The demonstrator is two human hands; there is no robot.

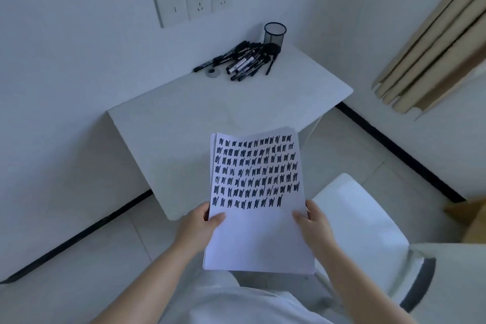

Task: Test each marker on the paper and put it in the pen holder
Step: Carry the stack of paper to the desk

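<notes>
I hold a thin stack of white paper [259,234] in the air in front of me, above the near edge of the table. Its top sheet carries several rows of black marker scribbles on the upper half. My left hand [203,223] grips the left edge, thumb on top. My right hand [313,221] grips the right edge the same way. A pile of several black markers [242,60] lies at the far end of the white table [184,118]. The black mesh pen holder [274,34] stands upright just behind the pile, near the wall.
A small round grey object [213,73] lies next to the markers. A white chair [360,221] stands to my right. Wall sockets [194,4] sit above the table, and a beige curtain [431,42] hangs at the right. A black skirting strip runs along the floor.
</notes>
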